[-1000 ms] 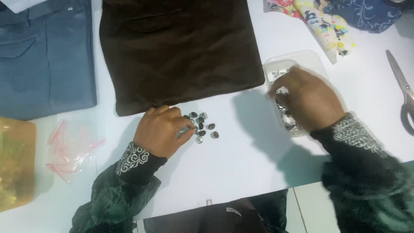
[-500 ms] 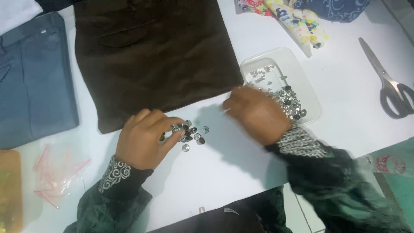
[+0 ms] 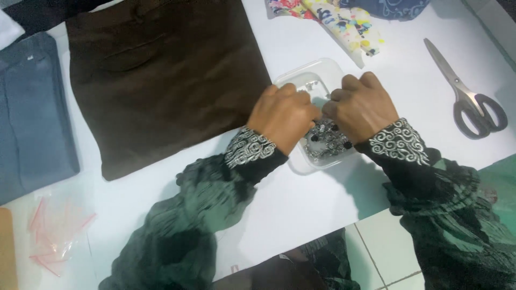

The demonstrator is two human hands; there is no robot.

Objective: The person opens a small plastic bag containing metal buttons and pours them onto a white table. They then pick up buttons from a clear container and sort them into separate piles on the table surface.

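Both hands sit knuckles-up over the tray [image 3: 301, 80], fingers curled down into it. Left hand [image 3: 282, 115] covers the tray's left half, right hand [image 3: 363, 104] the right half; fingertips of the two nearly meet at the middle. What either hand has pinched cannot be told: the fingertips are hidden under the knuckles, so no hold on any single piece can be confirmed.

Snaps [image 3: 325, 140], small, dark and silvery, lie heaped in the near end of the tray, just below and between the two hands. A few more glint at the far end. The tray is clear plastic, shallow, light-looking, and rests on the white table [image 3: 301, 215] just right of the brown cloth [image 3: 161, 80].

Risks, as judged:
- The tray looks thin and low-walled. Downward or sideways pressure from either wrist could tip or skid it, and the snaps would scatter over the table.
- The heap lies against the near wall; fingers raking toward the body could flick pieces over the rim and off the table edge to the tiled floor [image 3: 376, 252].
- Loose sleeves [image 3: 247, 150] with embroidered cuffs hang close to the tray; a cuff could catch the rim on withdrawal.
- Small round pieces roll; any that reach the cloth would be hard to see against it.

Scissors [image 3: 467, 96] lie shut, well apart to the right, and pose no present hazard
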